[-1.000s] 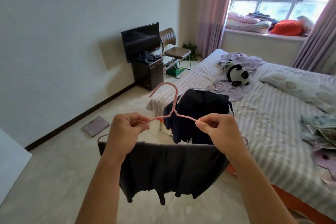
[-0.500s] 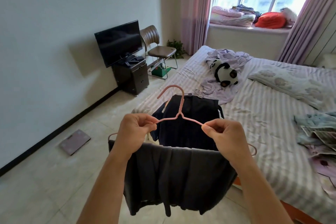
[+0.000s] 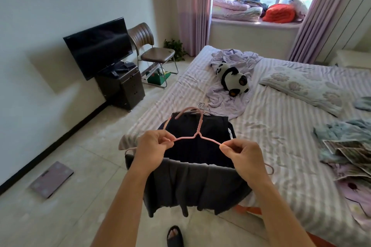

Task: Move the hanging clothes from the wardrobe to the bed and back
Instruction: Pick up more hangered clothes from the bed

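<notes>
A pink hanger [image 3: 197,133] is held up in front of me with a dark grey garment [image 3: 192,186] draped over its lower bar. My left hand [image 3: 153,147] pinches the hanger's left shoulder and my right hand [image 3: 244,155] pinches its right shoulder. Just beyond them, a black garment [image 3: 200,138] on another hanger lies at the near corner of the striped bed [image 3: 281,132]. The wardrobe is out of view.
A panda plush [image 3: 232,79] and a lilac cloth lie on the bed, with a pillow [image 3: 301,87] and crumpled clothes at the right. A TV on a dark cabinet [image 3: 120,84], a chair [image 3: 152,52] and a floor scale [image 3: 52,178] are at the left.
The view has come closer to the bed and tilted down. Both hands keep their hold on the hanger, which now hangs over the black garment on the bed corner.
</notes>
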{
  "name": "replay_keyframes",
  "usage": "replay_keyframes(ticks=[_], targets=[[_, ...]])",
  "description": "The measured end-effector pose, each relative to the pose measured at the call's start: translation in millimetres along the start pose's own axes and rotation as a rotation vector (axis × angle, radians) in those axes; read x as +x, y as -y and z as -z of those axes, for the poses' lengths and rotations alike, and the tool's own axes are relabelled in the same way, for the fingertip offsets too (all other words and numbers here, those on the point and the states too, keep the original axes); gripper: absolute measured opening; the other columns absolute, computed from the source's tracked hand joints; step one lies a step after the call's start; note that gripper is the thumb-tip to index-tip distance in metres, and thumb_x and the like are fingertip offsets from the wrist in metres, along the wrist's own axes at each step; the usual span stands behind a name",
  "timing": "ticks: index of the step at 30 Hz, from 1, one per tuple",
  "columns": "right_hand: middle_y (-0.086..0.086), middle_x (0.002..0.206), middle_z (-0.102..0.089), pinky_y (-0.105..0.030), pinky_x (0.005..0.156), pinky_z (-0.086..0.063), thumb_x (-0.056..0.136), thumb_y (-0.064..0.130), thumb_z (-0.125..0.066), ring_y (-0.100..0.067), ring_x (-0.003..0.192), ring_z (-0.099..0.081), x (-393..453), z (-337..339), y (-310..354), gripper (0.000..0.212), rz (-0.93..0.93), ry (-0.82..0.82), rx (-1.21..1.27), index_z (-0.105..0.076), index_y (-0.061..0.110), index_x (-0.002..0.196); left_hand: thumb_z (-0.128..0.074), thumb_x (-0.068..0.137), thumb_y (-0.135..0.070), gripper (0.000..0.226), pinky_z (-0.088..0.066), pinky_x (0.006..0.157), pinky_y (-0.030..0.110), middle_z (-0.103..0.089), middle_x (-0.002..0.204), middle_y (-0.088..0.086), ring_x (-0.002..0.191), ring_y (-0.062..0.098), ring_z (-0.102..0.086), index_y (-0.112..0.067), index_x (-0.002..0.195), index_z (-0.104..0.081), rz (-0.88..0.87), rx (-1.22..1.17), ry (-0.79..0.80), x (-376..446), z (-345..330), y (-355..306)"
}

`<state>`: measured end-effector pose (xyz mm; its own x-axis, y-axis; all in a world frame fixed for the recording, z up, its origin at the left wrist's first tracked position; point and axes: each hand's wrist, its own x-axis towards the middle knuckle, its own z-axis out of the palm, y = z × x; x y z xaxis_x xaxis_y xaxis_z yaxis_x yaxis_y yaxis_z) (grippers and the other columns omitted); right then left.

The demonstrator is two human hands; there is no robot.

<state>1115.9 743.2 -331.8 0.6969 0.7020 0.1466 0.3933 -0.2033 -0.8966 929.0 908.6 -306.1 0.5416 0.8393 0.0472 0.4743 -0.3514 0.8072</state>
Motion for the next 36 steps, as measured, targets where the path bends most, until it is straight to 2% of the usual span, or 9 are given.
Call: replay_keyframes(ticks=[2,6,15,19,21,25,28,33,36], targets=[[0.016,0.067,-0.069,-0.010,0.061,-0.047,0.083,0.016,-0.078,-0.001,0.063,-0.064,24.0,-8.9,-8.0,0.020,-0.031,-0.020,0.005,-0.074,0.033,0.074,-0.075,0.084,-0.012,0.024,-0.042,0.063,0.007,-0.072,0.072,-0.008,0.072,-0.001,-0.066,-0.034,0.076,-0.074,0.007,-0.011,0.019,31.3,-7.2,6.9],[0.015,0.069,-0.070,-0.010,0.062,-0.047,0.083,0.015,-0.078,-0.002,0.066,-0.065,73.3,-29.3,-21.6,0.020,-0.092,-0.026,-0.013,-0.075,0.032,0.074,-0.075,0.084,-0.006,0.027,-0.051,0.074,0.022,-0.072,0.073,-0.004,0.073,0.006,-0.068,-0.032,0.074,-0.074,0.021,-0.044,0.097,97.5,-20.8,23.9],[0.015,0.061,-0.067,-0.012,0.058,-0.043,0.084,0.015,-0.078,0.002,0.056,-0.059,175.2,-69.9,-49.5,0.025,-0.197,-0.061,-0.046,-0.072,0.035,0.070,-0.075,0.081,-0.003,0.033,-0.053,0.091,0.035,-0.070,0.066,-0.004,0.069,0.010,-0.067,-0.034,0.068,-0.072,0.027,-0.084,0.168,222.6,-50.2,60.4],[0.017,0.065,-0.068,-0.012,0.060,-0.044,0.084,0.017,-0.077,0.002,0.062,-0.062,212.8,-77.3,-60.8,0.020,-0.223,-0.066,-0.070,-0.073,0.033,0.073,-0.075,0.082,-0.006,0.038,-0.051,0.072,0.024,-0.069,0.068,-0.008,0.069,0.004,-0.066,-0.040,0.067,-0.069,0.021,-0.069,0.175,262.3,-65.9,68.2],[0.018,0.066,-0.068,-0.010,0.060,-0.045,0.084,0.017,-0.077,0.002,0.064,-0.062,232.6,-80.5,-68.5,0.019,-0.233,-0.073,-0.069,-0.073,0.032,0.073,-0.075,0.083,-0.007,0.038,-0.047,0.069,0.019,-0.069,0.070,-0.011,0.070,0.002,-0.066,-0.041,0.068,-0.068,0.016,-0.065,0.178,280.9,-75.2,72.8],[0.019,0.067,-0.069,-0.010,0.061,-0.043,0.084,0.017,-0.077,0.003,0.065,-0.062,274.9,-87.2,-87.5,0.018,-0.270,-0.095,-0.072,-0.074,0.031,0.074,-0.072,0.086,-0.010,0.028,-0.046,0.071,0.011,-0.069,0.077,-0.016,0.076,-0.002,-0.066,-0.037,0.081,-0.072,0.014,-0.057,0.189,318.2,-92.8,77.4],[0.016,0.065,-0.069,-0.010,0.060,-0.044,0.083,0.016,-0.077,0.003,0.064,-0.062,313.5,-92.7,-105.4,0.018,-0.289,-0.106,-0.061,-0.075,0.030,0.073,-0.072,0.086,-0.011,0.020,-0.052,0.079,0.018,-0.069,0.084,-0.016,0.082,-0.004,-0.065,-0.029,0.096,-0.074,0.009,-0.032,0.216,349.5,-107.7,81.4],[0.010,0.069,-0.070,-0.016,0.062,-0.045,0.085,0.017,-0.076,-0.002,0.063,-0.062,389.4,-103.8,-138.4,0.005,-0.317,-0.058,-0.104,-0.079,0.020,0.082,-0.076,0.083,-0.019,0.041,-0.049,0.100,0.033,-0.068,0.116,-0.011,0.112,0.005,-0.061,-0.029,0.122,-0.065,0.023,0.075,0.304,406.4,-139.1,92.8],[0.008,0.070,-0.070,-0.010,0.057,-0.044,0.085,0.017,-0.076,-0.006,0.064,-0.062,435.2,-110.9,-161.9,0.004,-0.313,-0.038,-0.143,-0.079,0.019,0.083,-0.078,0.080,-0.023,0.059,-0.045,0.105,0.038,-0.063,0.130,-0.009,0.122,0.011,-0.056,-0.028,0.134,-0.056,0.020,0.153,0.335,442.8,-162.4,100.6]])
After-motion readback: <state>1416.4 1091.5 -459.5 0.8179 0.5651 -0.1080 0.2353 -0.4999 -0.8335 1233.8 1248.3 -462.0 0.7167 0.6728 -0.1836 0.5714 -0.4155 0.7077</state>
